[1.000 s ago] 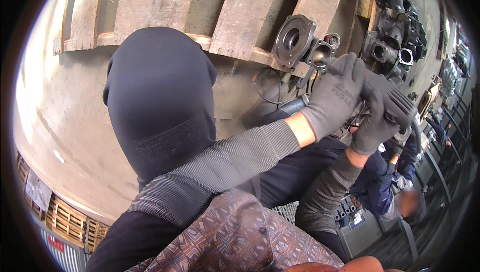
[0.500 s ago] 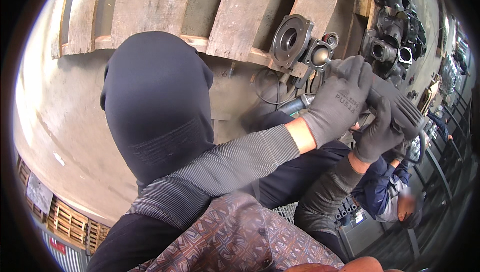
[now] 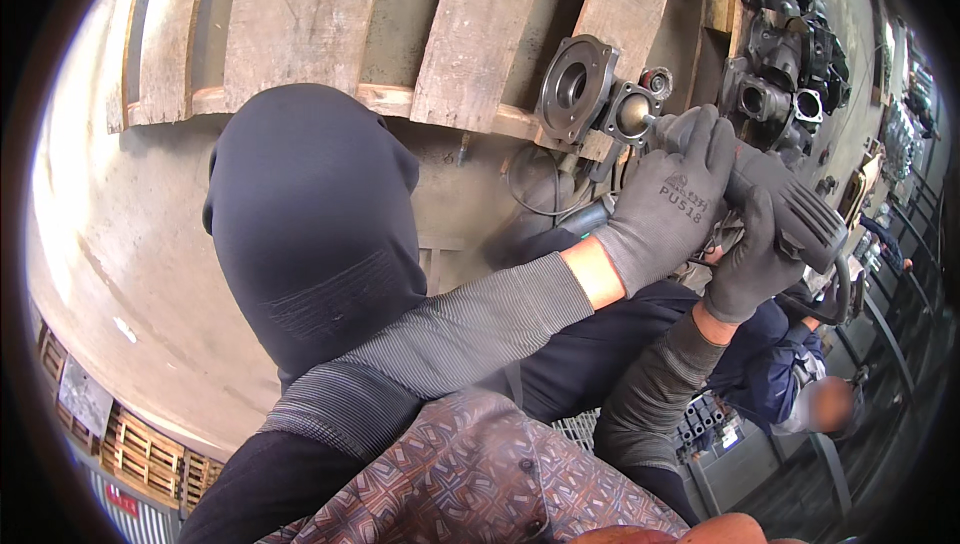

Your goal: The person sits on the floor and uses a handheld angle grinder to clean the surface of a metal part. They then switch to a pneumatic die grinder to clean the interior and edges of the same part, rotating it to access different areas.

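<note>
Both of my hands wear grey gloves and are wrapped around a dark straight grinder (image 3: 790,199) with a ribbed rear end. Closed over its front part is my left hand (image 3: 675,199). My right hand (image 3: 748,264) grips the body from below, farther back. The thin tip of the tool reaches the small square-flanged metal casting (image 3: 632,118), which has a rounded pale centre. Whether the tip touches it I cannot tell. Next to that casting, a larger round-bored flange (image 3: 577,89) stands at the edge of the wooden pallet (image 3: 475,34).
Several dark metal castings (image 3: 775,54) are heaped at the upper right. Below the pallet edge lie a cable (image 3: 512,179) and another tool (image 3: 588,216). A rounded dark cloth shape (image 3: 315,214) fills the left middle. Another person (image 3: 770,374) is at the lower right.
The view has shifted slightly, so the pallet and castings sit a little lower. Both hands keep their grip on the grinder, its tip still at the small casting.
</note>
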A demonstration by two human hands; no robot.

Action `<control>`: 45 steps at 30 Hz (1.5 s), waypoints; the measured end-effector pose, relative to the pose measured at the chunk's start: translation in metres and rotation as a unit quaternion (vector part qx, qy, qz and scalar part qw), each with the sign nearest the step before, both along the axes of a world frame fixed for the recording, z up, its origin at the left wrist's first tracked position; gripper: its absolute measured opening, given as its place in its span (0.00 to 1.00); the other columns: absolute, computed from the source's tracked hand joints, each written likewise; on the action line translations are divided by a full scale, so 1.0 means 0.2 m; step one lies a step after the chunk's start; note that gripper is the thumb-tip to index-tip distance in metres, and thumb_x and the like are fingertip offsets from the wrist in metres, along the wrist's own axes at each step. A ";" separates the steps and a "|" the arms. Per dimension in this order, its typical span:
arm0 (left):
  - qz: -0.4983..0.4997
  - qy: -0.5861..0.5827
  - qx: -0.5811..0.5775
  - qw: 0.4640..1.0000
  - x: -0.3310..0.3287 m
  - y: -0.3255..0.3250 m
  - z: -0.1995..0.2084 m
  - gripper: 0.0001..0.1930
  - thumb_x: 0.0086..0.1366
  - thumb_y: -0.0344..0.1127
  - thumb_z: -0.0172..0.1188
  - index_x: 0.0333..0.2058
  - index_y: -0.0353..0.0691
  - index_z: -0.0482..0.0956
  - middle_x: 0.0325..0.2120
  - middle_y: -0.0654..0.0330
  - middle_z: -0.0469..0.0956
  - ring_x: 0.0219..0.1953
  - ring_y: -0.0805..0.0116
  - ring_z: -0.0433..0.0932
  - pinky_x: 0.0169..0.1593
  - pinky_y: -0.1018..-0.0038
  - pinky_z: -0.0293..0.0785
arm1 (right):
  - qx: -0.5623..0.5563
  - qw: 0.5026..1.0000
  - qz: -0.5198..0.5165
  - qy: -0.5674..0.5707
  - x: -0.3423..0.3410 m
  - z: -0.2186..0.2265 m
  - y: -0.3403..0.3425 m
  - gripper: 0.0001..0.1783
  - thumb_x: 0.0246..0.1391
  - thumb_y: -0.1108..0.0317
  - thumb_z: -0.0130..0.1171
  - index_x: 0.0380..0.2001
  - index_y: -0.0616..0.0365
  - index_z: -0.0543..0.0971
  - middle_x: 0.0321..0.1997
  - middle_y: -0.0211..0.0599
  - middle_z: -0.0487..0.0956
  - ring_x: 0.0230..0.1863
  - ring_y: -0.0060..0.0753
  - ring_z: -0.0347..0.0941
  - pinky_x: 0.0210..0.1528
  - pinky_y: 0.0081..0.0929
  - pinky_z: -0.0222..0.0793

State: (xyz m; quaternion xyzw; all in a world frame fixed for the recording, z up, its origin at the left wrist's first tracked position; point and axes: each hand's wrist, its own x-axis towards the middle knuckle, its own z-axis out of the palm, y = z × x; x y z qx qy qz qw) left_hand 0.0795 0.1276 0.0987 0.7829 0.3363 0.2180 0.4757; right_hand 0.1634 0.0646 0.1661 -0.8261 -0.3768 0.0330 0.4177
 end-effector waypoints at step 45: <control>0.011 0.033 0.004 0.999 -0.08 0.03 0.04 0.37 0.63 0.35 0.61 0.68 0.27 0.59 0.69 0.40 0.62 0.64 0.55 0.75 0.48 0.69 0.84 | 0.040 0.994 0.058 0.083 -0.08 0.03 0.11 0.36 0.52 0.85 0.69 0.63 0.79 0.66 0.63 0.61 0.75 0.63 0.51 0.77 0.67 0.48 0.74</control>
